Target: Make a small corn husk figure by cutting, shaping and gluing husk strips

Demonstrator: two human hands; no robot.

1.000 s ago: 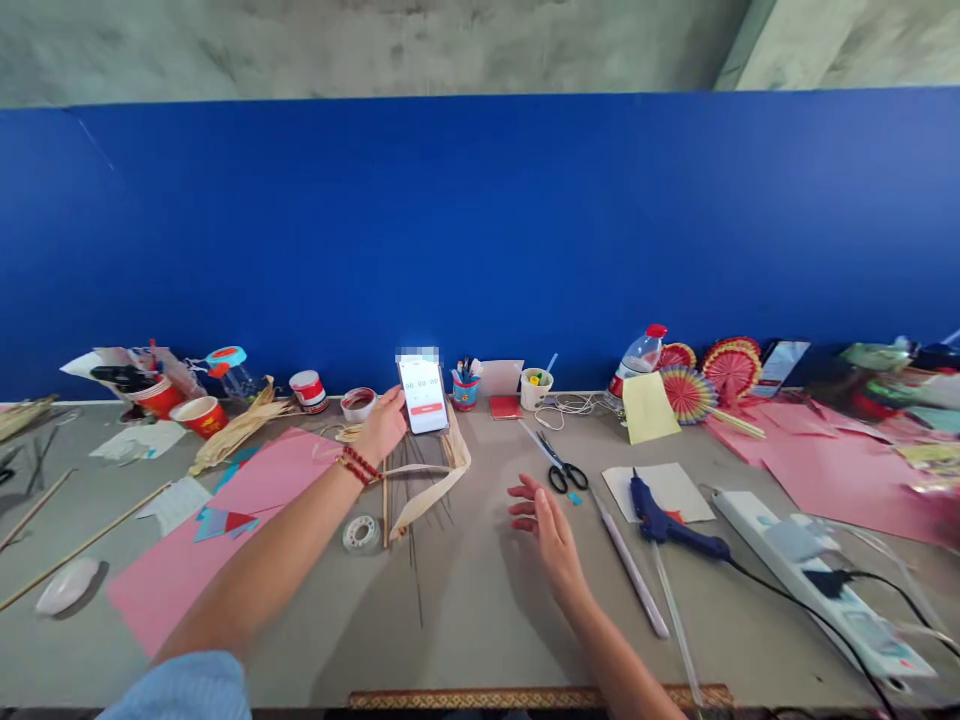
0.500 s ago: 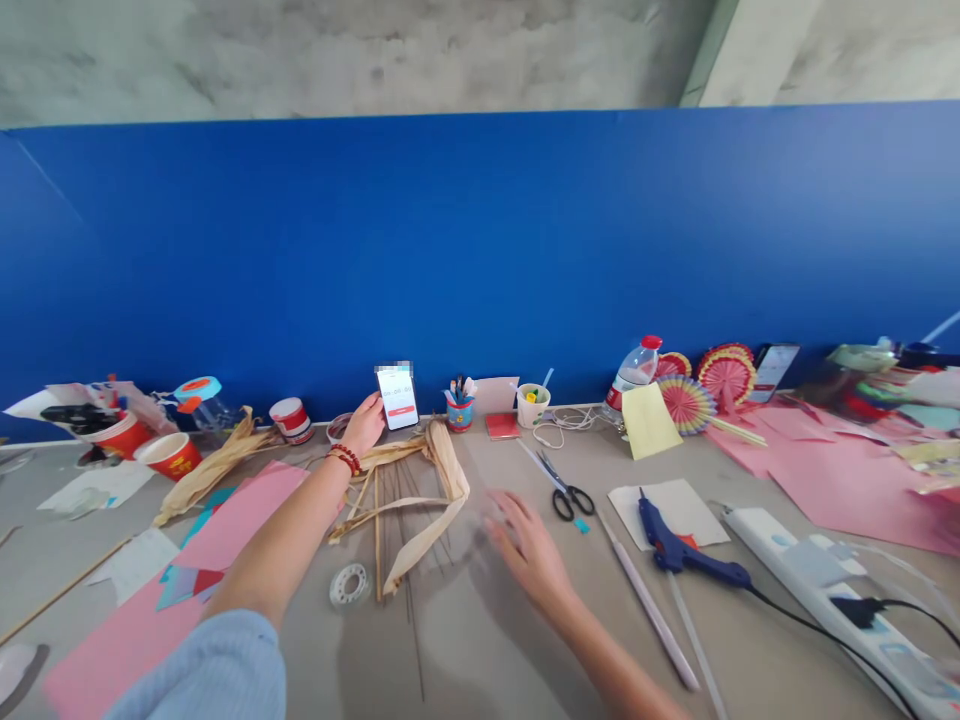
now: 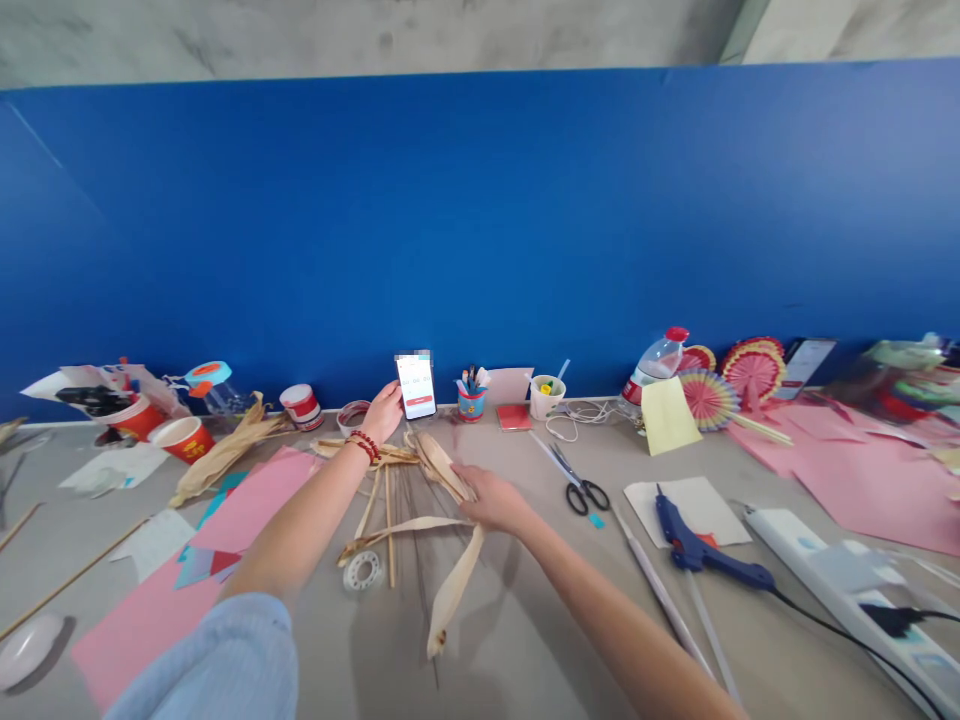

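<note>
My left hand [image 3: 384,412], with a red bead bracelet at the wrist, grips the edge of a smartphone [image 3: 417,385] that stands upright near the blue partition. The phone's screen is lit with digits. My right hand [image 3: 491,498] is closed on a bunch of dried corn husk [image 3: 438,462], pale tan strips that hang down from it toward the table's front. Part of the husk is hidden by my fingers. Thin wires and sticks [image 3: 391,530] lie beneath the husk, beside a roll of clear tape [image 3: 362,571].
Black scissors [image 3: 585,492], a purple-handled tool [image 3: 660,590], a blue glue gun [image 3: 705,555] and a power strip [image 3: 832,590] lie to the right. Pink paper [image 3: 262,500] and another corn husk [image 3: 225,455] lie left. Cups, a bottle [image 3: 652,370] and paper fans [image 3: 754,375] line the partition.
My right hand has moved left and taken hold of the corn husk, pulling its strips toward the front. My left hand stays on the smartphone. The view has shifted slightly.
</note>
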